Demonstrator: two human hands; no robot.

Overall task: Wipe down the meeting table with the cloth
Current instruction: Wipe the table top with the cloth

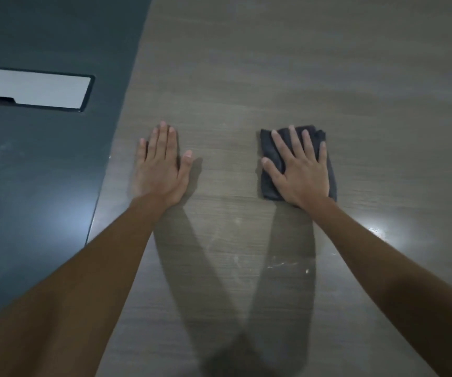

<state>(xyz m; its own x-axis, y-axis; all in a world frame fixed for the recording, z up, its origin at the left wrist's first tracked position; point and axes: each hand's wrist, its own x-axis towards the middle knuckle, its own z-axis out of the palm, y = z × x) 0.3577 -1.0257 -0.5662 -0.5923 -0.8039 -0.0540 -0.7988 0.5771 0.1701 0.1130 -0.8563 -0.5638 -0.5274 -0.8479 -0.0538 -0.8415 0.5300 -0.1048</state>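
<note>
Grey-brown wood-grain laminate fills most of the view, the top of a meeting table (pixel 301 77) seen from above by the person leaning over it. Along the left side runs a dark, blue-grey centre strip (pixel 42 172), its straight edge slanting from the upper middle down to the lower left. Set into that strip near the upper left is a pale rectangular cover plate (pixel 33 88) with a dark rim and a small notch on its near edge. Faint pale smudges and scratch marks show on the strip and on the wood between the forearms, and bright patches of reflected light sit on the strip near the left forearm and on the wood beside the right one.

Both bare arms reach forward from the bottom corners. The left hand (pixel 161 167) lies flat on the bare wood, palm down, fingers straight and close together, thumb angled out to the right; it holds nothing. The right hand (pixel 299 170) is also palm down, with fingers spread wide, pressed flat on a dark grey cloth (pixel 269 153). The cloth is folded into a rough rectangle, and its edges show beyond the fingertips, to the left of the thumb and along the little-finger side. The two hands are well apart, side by side, and each forearm casts a long shadow toward the viewer.
</note>
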